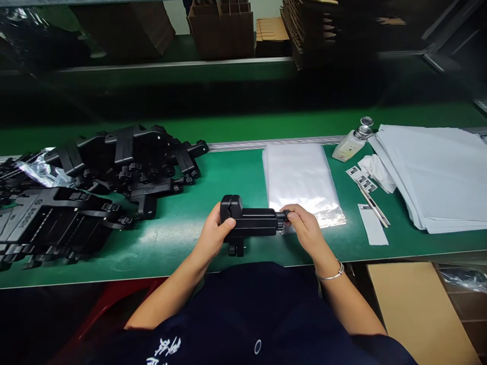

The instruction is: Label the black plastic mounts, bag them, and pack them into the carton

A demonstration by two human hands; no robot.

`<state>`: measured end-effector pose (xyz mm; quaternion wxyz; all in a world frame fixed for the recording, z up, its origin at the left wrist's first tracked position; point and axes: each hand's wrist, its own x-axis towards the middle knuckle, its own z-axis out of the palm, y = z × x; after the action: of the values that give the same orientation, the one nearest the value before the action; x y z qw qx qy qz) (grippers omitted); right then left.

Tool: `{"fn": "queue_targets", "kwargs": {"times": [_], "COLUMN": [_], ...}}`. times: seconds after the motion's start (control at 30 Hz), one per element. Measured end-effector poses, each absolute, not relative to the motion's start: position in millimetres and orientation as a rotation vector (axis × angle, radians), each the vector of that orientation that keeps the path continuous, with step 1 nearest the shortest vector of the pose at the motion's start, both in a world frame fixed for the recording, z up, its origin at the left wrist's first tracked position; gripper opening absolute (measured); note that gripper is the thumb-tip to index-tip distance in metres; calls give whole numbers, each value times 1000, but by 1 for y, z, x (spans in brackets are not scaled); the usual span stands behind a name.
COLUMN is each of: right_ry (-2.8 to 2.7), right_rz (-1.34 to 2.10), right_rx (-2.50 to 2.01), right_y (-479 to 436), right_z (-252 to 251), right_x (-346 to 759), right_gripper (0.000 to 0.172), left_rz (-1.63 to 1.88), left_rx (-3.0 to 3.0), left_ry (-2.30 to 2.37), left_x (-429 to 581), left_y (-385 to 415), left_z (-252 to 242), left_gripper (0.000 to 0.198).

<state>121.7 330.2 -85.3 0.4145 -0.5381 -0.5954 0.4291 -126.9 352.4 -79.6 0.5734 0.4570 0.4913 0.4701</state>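
I hold a black plastic part [249,221] just above the green table [228,177], near its front edge. My left hand [212,234] is closed round the part's thick left end. My right hand [304,228] pinches its narrow right tip, fingers curled. A silver bangle sits on my right wrist. Just behind my right hand lies a stack of clear plastic bags [300,180]. A pile of the same black parts [95,187] covers the left of the table.
A small bottle with a metal cap [353,142] stands at the back right. Beside it lie a white cloth [376,170], label strips [365,185], and a stack of white sheets [433,175]. Cardboard boxes [228,25] stand beyond the conveyor belt [243,126].
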Motion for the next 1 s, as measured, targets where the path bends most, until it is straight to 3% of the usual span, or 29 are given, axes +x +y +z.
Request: {"fn": "queue_targets", "kwargs": {"times": [0.37, 1.0], "right_ry": [-1559, -1156], "right_rz": [989, 1386], "right_rx": [-1374, -1362], "right_y": [329, 343], "right_z": [-79, -98], "right_x": [122, 118], "right_gripper": [25, 32], "left_rz": [1072, 1083], "left_rx": [748, 905], "left_ry": [1172, 1186], "left_x": [-121, -118], "left_y": [354, 360], "left_z": [-75, -95], "left_gripper": [59, 64]}}
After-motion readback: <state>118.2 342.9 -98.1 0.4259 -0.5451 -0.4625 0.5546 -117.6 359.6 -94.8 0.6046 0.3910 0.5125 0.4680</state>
